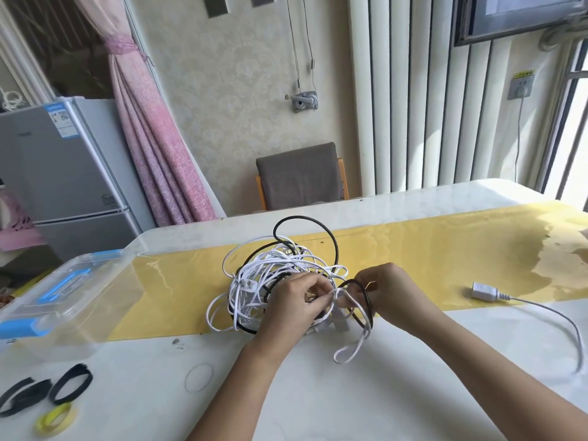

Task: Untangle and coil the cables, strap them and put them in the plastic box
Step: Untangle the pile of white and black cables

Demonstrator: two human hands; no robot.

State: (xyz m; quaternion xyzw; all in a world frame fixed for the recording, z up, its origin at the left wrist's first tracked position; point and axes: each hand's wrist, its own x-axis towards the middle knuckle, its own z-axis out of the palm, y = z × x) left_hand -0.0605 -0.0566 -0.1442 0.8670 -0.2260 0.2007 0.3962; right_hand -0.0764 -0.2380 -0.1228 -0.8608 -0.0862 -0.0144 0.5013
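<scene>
At left, lidded plastic box [79, 294], cables [280, 265] outside

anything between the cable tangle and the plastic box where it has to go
Nothing lies on the table between the cable tangle and the plastic box to its left. But its lid looks to be on, which would block the way in.

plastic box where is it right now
In the head view the plastic box sits at the left end of the table, left of the cable tangle, with the black straps lying nearer the person.
</scene>
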